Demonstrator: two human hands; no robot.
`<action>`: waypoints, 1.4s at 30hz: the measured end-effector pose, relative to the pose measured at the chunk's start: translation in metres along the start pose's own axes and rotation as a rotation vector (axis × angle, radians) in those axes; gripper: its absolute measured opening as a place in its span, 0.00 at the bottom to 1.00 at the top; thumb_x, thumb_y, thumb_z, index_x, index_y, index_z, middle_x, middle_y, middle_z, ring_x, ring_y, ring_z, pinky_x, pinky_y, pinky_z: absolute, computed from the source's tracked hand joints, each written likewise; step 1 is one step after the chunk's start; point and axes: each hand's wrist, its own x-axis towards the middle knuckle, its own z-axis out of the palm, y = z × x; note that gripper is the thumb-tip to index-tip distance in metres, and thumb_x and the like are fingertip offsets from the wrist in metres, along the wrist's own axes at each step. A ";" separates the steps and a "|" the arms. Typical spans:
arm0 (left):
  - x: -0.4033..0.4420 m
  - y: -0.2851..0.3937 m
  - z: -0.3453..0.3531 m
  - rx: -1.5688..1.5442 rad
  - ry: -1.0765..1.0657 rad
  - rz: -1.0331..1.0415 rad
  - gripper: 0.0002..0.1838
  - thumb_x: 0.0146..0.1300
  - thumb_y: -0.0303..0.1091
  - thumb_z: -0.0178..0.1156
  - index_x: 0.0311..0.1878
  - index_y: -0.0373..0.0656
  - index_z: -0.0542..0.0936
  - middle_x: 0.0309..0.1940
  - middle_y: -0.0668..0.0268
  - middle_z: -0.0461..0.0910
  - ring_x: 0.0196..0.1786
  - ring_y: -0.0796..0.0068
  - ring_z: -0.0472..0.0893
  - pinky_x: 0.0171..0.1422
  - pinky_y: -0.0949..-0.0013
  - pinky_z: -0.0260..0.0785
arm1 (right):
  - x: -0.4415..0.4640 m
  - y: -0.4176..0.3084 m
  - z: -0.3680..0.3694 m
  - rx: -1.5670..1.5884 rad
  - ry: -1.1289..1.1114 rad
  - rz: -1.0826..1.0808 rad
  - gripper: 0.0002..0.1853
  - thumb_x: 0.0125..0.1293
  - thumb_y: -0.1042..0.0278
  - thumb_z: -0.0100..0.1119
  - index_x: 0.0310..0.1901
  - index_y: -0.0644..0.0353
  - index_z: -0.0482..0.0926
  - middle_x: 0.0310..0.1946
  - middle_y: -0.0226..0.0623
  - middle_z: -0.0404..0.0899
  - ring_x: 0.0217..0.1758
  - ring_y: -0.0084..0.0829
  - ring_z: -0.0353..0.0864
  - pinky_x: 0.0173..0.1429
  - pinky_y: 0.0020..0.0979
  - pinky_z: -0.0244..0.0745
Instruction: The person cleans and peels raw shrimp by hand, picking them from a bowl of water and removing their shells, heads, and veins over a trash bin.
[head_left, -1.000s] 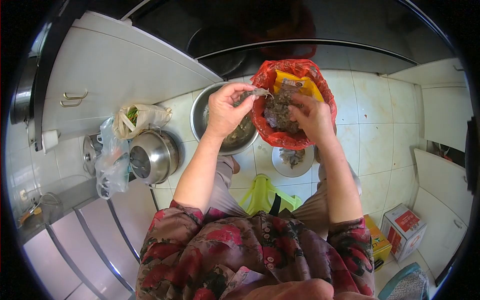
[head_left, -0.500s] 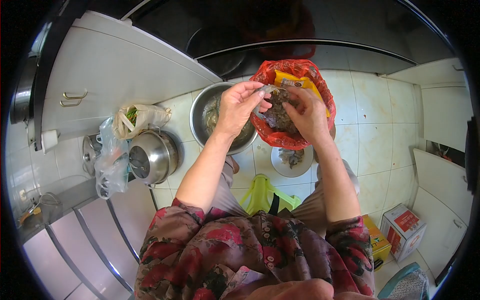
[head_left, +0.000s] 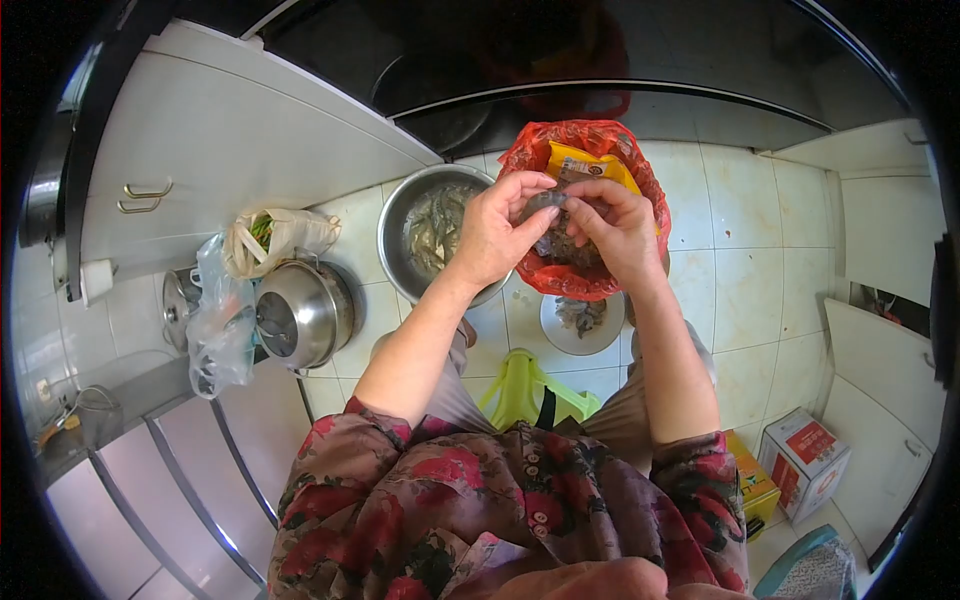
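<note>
Seen from the head, the left hand (head_left: 503, 228) pinches a slick grey shrimp (head_left: 543, 203) above the crinkled red bag (head_left: 655, 190); the right hand (head_left: 618, 228) nips its end, thumb against fingers. Beside them sits a round metal bowl (head_left: 393, 255) of glistening shrimp; nearer the person, a smooth white plate (head_left: 583, 343) holds greyish pieces.

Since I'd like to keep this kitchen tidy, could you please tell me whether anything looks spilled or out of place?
Two minor things: a small reddish speck marks the pale floor tiles right of the red bag, possibly a stray scrap; and a dark gap shows among the white cabinets farther right, as if one is open.
</note>
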 end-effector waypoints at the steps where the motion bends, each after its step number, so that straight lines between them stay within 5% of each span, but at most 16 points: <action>1: 0.000 0.001 -0.002 0.128 0.010 0.057 0.14 0.61 0.19 0.60 0.51 0.36 0.76 0.42 0.64 0.81 0.43 0.80 0.81 0.44 0.75 0.76 | 0.000 0.000 0.000 0.000 0.000 0.000 0.07 0.64 0.77 0.60 0.43 0.68 0.79 0.30 0.32 0.81 0.28 0.16 0.77 0.30 0.20 0.73; 6: 0.000 0.005 -0.004 0.445 0.062 0.186 0.14 0.60 0.20 0.62 0.50 0.34 0.77 0.39 0.64 0.83 0.40 0.79 0.82 0.45 0.76 0.75 | -0.001 -0.002 0.001 0.198 0.029 -0.047 0.08 0.65 0.75 0.60 0.44 0.68 0.79 0.28 0.32 0.80 0.28 0.18 0.78 0.31 0.20 0.75; 11: -0.002 0.000 0.003 0.080 0.046 0.009 0.11 0.64 0.24 0.59 0.49 0.34 0.79 0.32 0.64 0.84 0.33 0.80 0.82 0.38 0.77 0.74 | -0.001 -0.005 -0.002 0.229 -0.016 -0.041 0.09 0.68 0.72 0.58 0.45 0.69 0.78 0.28 0.33 0.80 0.28 0.19 0.78 0.31 0.21 0.75; 21: -0.002 0.008 0.005 -0.033 -0.043 -0.065 0.14 0.68 0.24 0.55 0.55 0.35 0.77 0.34 0.66 0.82 0.32 0.80 0.79 0.38 0.76 0.73 | -0.001 -0.002 -0.005 0.392 0.006 0.100 0.11 0.70 0.69 0.55 0.46 0.68 0.76 0.32 0.37 0.80 0.27 0.22 0.79 0.29 0.23 0.76; 24: -0.004 0.010 0.006 0.148 0.000 -0.047 0.14 0.65 0.24 0.57 0.54 0.38 0.79 0.34 0.66 0.82 0.32 0.82 0.79 0.37 0.77 0.72 | -0.001 -0.002 -0.006 0.407 0.006 0.115 0.11 0.70 0.69 0.55 0.46 0.68 0.76 0.32 0.36 0.80 0.27 0.22 0.79 0.29 0.23 0.76; 26: -0.004 0.015 0.004 0.561 0.040 0.090 0.16 0.62 0.23 0.60 0.54 0.41 0.80 0.36 0.63 0.82 0.32 0.82 0.79 0.37 0.76 0.72 | -0.001 -0.001 -0.007 0.417 0.002 0.120 0.10 0.70 0.69 0.56 0.45 0.68 0.76 0.32 0.37 0.80 0.27 0.22 0.79 0.29 0.23 0.76; 30: -0.002 0.012 0.004 0.557 0.069 0.170 0.16 0.60 0.24 0.61 0.53 0.42 0.80 0.37 0.61 0.82 0.33 0.80 0.80 0.38 0.75 0.72 | -0.001 -0.001 -0.006 0.414 -0.011 0.132 0.11 0.69 0.69 0.56 0.47 0.69 0.77 0.33 0.37 0.81 0.27 0.22 0.79 0.30 0.23 0.76; 38: -0.003 0.012 0.008 0.830 0.107 0.406 0.17 0.58 0.24 0.62 0.52 0.42 0.80 0.37 0.56 0.81 0.37 0.58 0.83 0.41 0.66 0.76 | -0.001 0.001 0.000 0.283 -0.101 0.076 0.14 0.69 0.73 0.53 0.53 0.72 0.75 0.32 0.37 0.80 0.29 0.23 0.80 0.32 0.24 0.78; 42: -0.005 -0.002 0.005 1.025 0.087 0.537 0.19 0.59 0.28 0.60 0.55 0.41 0.77 0.33 0.60 0.79 0.34 0.60 0.82 0.35 0.62 0.76 | -0.003 -0.004 -0.004 0.159 -0.133 0.129 0.13 0.69 0.75 0.51 0.51 0.73 0.75 0.30 0.39 0.81 0.26 0.23 0.80 0.31 0.24 0.79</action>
